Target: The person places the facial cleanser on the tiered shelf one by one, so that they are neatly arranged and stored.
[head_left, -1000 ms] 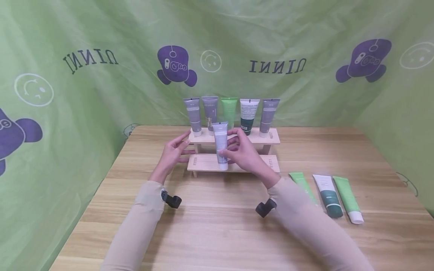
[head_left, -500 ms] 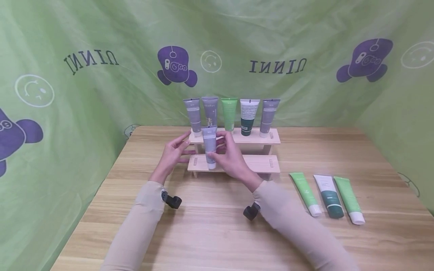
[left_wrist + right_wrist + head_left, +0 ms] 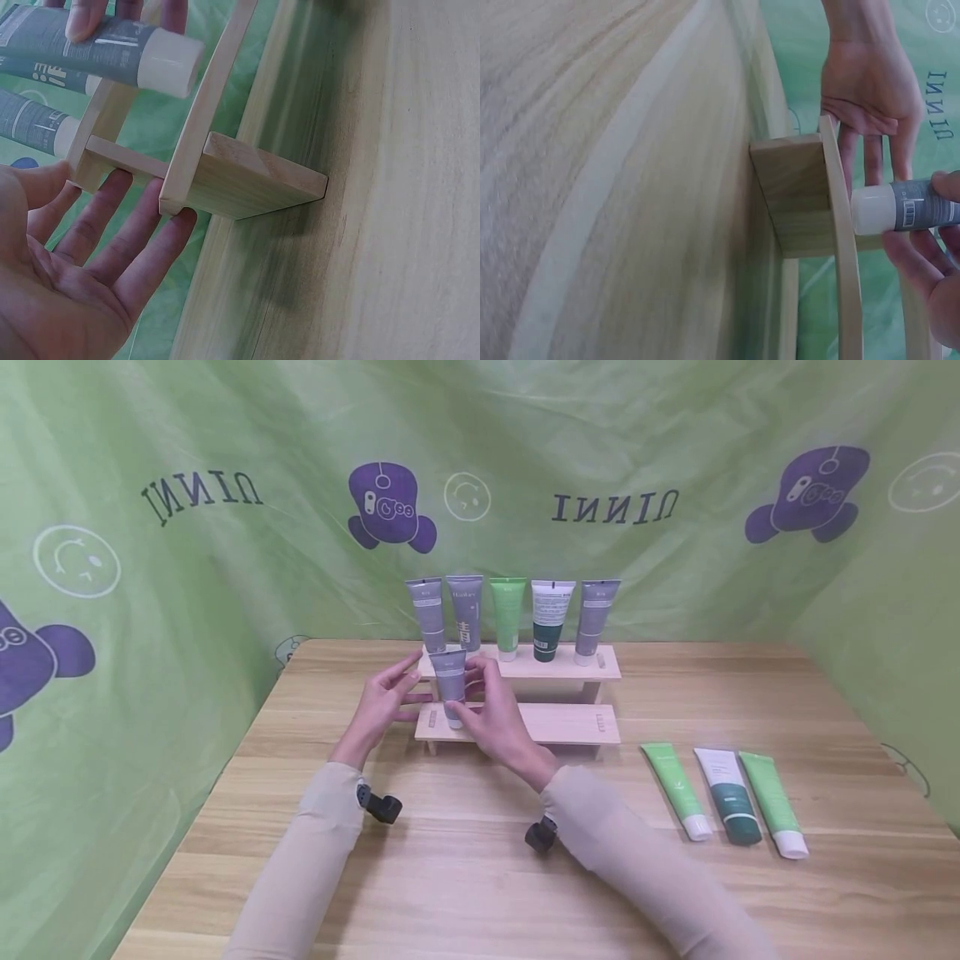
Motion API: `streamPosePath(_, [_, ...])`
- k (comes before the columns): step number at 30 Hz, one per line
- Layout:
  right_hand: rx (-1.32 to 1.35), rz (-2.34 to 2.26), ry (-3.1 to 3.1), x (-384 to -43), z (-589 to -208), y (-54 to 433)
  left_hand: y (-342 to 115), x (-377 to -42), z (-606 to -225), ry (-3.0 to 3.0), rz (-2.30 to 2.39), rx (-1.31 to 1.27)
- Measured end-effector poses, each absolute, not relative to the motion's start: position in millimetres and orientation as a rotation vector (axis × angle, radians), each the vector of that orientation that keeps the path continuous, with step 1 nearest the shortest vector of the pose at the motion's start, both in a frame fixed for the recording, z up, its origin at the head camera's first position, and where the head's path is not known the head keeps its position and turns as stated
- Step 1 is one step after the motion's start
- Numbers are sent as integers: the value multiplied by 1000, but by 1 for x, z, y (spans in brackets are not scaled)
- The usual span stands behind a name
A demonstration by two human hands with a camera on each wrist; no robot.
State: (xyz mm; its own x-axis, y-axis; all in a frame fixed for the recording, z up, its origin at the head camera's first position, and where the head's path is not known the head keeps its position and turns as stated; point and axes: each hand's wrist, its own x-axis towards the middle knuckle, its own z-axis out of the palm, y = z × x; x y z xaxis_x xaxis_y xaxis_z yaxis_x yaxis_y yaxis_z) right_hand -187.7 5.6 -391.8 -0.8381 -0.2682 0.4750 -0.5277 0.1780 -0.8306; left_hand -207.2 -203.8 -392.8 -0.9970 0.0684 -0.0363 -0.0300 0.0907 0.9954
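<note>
My right hand [image 3: 495, 714] pinches a grey squeeze tube [image 3: 449, 675], cap down, between thumb and fingers. The tube stands over the left part of the lower shelf of a two-tier wooden rack [image 3: 570, 722]. Its white cap [image 3: 874, 210] is at the board's surface in the right wrist view; whether it bears weight there I cannot tell. With fairly straight fingers, my left hand [image 3: 82, 285] touches the rack's left end, fingertips against the board edges. Behind, on the upper shelf, several tubes stand in a row: grey ones, a green tube [image 3: 507, 618] and a white-and-dark-green tube [image 3: 552, 620].
To the right on the wooden table [image 3: 480, 877] lie a green tube [image 3: 677, 789], a white-and-green tube [image 3: 727, 795] and another green tube [image 3: 772, 803]. A green printed curtain [image 3: 525, 427] hangs behind the table and at both sides.
My right hand has carried the grey tube leftward along the lower shelf and slightly down, to the shelf's left part. The left hand stays at the rack's end.
</note>
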Motion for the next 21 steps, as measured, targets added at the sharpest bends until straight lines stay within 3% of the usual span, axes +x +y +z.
streamPosePath(21, [710, 1581, -2338, -183, -391, 0, -204, -207, -393, 2264, 2086, 56])
